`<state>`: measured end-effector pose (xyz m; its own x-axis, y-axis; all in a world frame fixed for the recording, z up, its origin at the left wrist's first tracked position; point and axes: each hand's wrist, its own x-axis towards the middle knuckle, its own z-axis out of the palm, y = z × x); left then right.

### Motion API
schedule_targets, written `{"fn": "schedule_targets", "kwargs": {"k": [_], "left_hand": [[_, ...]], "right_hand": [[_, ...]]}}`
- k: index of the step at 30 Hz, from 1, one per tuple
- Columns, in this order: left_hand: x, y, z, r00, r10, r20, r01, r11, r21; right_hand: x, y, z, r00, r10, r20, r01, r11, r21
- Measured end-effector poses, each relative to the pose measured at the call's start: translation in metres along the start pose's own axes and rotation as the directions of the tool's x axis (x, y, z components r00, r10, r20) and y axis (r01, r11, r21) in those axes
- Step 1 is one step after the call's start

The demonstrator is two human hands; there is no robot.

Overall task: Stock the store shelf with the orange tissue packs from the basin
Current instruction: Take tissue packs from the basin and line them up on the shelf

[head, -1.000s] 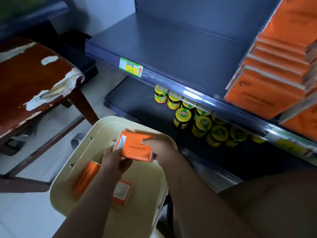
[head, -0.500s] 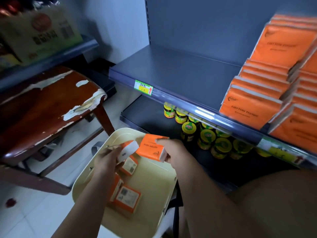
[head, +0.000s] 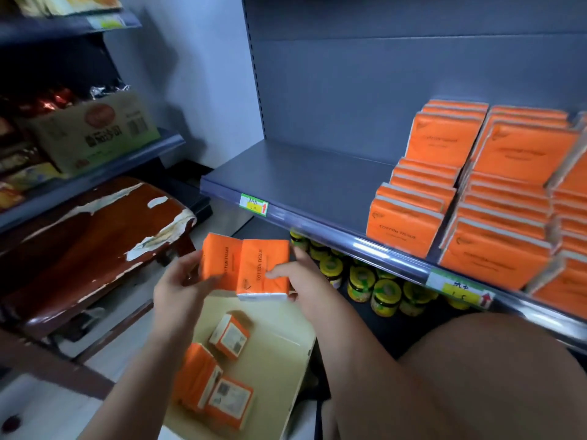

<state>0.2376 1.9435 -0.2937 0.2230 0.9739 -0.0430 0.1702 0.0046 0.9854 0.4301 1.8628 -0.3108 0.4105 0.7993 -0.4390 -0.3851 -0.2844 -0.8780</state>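
Two orange tissue packs are held side by side above the cream basin [head: 279, 354]. My left hand [head: 178, 290] grips the left pack [head: 217, 260]. My right hand [head: 301, 277] grips the right pack [head: 263, 269], thumb across its front. Three more orange packs [head: 212, 382] lie in the basin below. The grey store shelf [head: 301, 182] is bare on its left half; on its right half stand stacked rows of orange tissue packs [head: 476, 198].
Yellow-lidded jars [head: 365, 281] fill the lower shelf under the price rail. A worn brown chair [head: 95, 230] stands at the left, beside another shelf with a cardboard box [head: 95, 131]. My bare knee [head: 476, 376] is at the lower right.
Both hands have risen from the basin toward the shelf edge, each with a pack, and the two packs now sit together. My view has tilted up.
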Motion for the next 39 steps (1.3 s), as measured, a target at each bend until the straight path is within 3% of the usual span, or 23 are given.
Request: {"fn": "schedule_targets", "kwargs": {"k": [7,10,13,15,19,24,30,33,39], "left_hand": [[0.003,0.060,0.013,0.983,0.161,0.088,-0.149,0.980,-0.128],[0.001,0.093,0.025,0.963,0.226,0.143,-0.202,0.965,-0.165],[-0.002,0.120,0.047,0.924,0.308,0.226,-0.276,0.947,-0.163],[-0.007,0.139,0.067,0.887,0.360,0.290,-0.328,0.932,-0.154],[-0.016,0.179,0.106,0.820,0.402,0.407,-0.345,0.915,-0.209],[-0.034,0.225,0.156,0.703,0.467,0.537,-0.428,0.880,-0.205],[-0.070,0.267,0.225,0.538,0.488,0.687,-0.514,0.836,-0.192],[-0.093,0.282,0.264,0.457,0.494,0.740,-0.577,0.797,-0.176],[-0.132,0.307,0.347,0.375,0.485,0.790,-0.663,0.736,-0.137]], "right_hand": [[-0.032,-0.041,-0.019,0.994,-0.103,-0.020,0.103,0.995,-0.016],[-0.055,-0.070,-0.035,0.974,-0.209,-0.091,0.189,0.963,-0.193],[-0.086,-0.100,-0.060,0.923,-0.363,-0.129,0.268,0.845,-0.463],[-0.103,-0.117,-0.080,0.886,-0.446,-0.126,0.316,0.780,-0.540],[-0.125,-0.139,-0.124,0.849,-0.518,-0.100,0.431,0.790,-0.436],[-0.159,-0.155,-0.184,0.783,-0.609,-0.127,0.473,0.715,-0.515],[-0.214,-0.154,-0.267,0.648,-0.706,-0.287,0.511,0.682,-0.524],[-0.249,-0.150,-0.316,0.585,-0.735,-0.344,0.461,0.650,-0.604],[-0.294,-0.169,-0.404,0.418,-0.776,-0.472,0.409,0.625,-0.665]]}}
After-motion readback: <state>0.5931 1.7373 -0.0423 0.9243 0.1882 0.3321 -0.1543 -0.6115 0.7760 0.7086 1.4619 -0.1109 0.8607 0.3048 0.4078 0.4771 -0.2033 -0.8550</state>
